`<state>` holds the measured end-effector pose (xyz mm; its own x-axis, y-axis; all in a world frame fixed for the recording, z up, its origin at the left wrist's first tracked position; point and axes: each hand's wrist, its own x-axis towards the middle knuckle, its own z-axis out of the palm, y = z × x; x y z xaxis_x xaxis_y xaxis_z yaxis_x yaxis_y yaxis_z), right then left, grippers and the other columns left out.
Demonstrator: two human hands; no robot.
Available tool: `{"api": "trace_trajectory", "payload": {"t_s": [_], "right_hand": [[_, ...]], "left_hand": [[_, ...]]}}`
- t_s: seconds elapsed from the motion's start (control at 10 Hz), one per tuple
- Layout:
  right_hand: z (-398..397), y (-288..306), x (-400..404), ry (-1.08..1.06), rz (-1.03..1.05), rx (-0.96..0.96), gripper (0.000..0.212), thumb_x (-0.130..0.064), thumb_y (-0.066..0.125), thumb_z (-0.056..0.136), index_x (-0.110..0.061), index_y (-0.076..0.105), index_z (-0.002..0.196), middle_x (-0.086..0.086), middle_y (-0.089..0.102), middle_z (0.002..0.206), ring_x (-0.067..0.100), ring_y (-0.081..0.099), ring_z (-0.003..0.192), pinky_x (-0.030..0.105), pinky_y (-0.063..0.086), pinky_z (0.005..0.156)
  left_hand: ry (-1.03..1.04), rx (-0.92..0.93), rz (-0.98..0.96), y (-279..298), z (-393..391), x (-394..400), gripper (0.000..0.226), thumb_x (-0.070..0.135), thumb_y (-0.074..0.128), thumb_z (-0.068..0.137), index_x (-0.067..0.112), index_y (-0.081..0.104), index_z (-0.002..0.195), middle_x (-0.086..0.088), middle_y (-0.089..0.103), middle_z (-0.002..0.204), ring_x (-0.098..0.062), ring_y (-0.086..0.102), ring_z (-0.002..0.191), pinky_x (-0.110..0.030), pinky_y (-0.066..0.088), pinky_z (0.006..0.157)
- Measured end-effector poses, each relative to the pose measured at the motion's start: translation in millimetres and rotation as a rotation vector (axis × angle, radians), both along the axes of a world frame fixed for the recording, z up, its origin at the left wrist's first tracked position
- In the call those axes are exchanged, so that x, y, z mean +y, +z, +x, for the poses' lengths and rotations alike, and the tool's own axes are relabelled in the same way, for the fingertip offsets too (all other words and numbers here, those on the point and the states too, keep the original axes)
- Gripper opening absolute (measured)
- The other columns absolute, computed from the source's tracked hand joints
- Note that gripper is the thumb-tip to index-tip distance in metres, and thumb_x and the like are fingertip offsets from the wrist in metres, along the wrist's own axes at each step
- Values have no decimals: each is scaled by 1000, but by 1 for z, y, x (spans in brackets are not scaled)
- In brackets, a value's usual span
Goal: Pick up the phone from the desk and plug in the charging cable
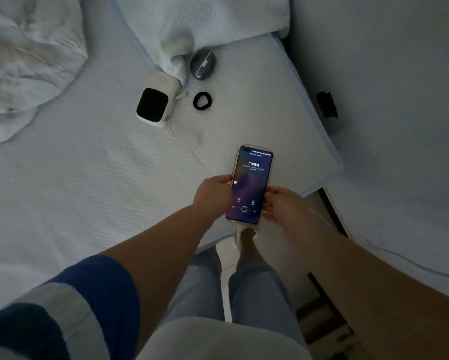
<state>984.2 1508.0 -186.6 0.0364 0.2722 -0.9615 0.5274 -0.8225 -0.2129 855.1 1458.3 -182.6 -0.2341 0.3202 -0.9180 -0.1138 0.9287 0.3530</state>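
A phone [250, 183] in a pale case, its screen lit with an incoming-call display, is held above the front right corner of a white mattress [88, 178]. My left hand [213, 194] grips its left edge. My right hand [280, 206] grips its lower right edge. A thin white cable [320, 216] trails from my right hand toward the right; its plug end is hidden behind the hand and phone, so I cannot tell whether it is in the port.
On the mattress lie a white box-shaped device with a dark face [157, 100] and a cord, a black ring [202, 100], a dark oval case [203, 64], a pillow [205, 19] and crumpled bedding [23, 61]. A wall [400, 100] stands at right.
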Motion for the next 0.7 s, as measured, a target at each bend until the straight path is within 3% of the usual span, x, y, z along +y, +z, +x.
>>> {"api": "trace_trajectory", "payload": {"t_s": [0.1,0.2,0.3,0.4,0.5,0.6,0.7], "right_hand": [[-9,-26,12,14,51,-14,33,-9,41,91,-9,57,120,12,62,106,27,61,97,35,51,86],[-16,-34,28,104,114,-9,31,-6,42,88,-6,62,112,21,64,114,36,60,107,48,47,98],[-21,-11,47,75,167,22,32,-6,47,84,-9,64,111,17,65,119,31,61,108,43,48,98],[-21,-7,48,87,187,32,29,-1,44,85,1,64,105,25,63,116,36,60,103,49,46,99],[-31,45,61,95,282,40,29,-1,43,84,-16,65,74,20,67,98,41,58,107,55,44,99],[-40,76,72,130,357,63,29,-6,47,84,-27,59,68,3,64,83,34,61,102,52,47,97],[-32,66,59,132,308,41,26,-12,49,87,-12,62,110,10,62,114,29,58,109,46,46,101]], "left_hand": [[-50,24,24,-23,-5,17,46,10,44,83,17,54,127,-9,66,114,-23,64,97,-29,50,74],[-80,38,60,-36,-9,36,43,13,40,87,17,51,129,-9,65,118,-22,63,98,-26,51,72],[-83,60,136,-13,-16,56,44,7,37,85,18,58,122,-10,69,110,-23,65,93,-29,50,74],[-126,54,132,-5,-18,55,46,3,36,80,18,64,114,-7,71,103,-24,65,91,-30,49,73],[-95,95,226,45,-30,63,40,5,39,78,17,69,103,-2,72,91,-16,64,79,-22,46,66],[-50,145,298,77,-40,69,36,9,42,81,17,68,105,11,63,75,-2,57,67,-15,46,57],[-98,171,217,68,-39,50,43,8,42,85,14,53,126,1,63,113,-11,58,88,-25,49,76]]}}
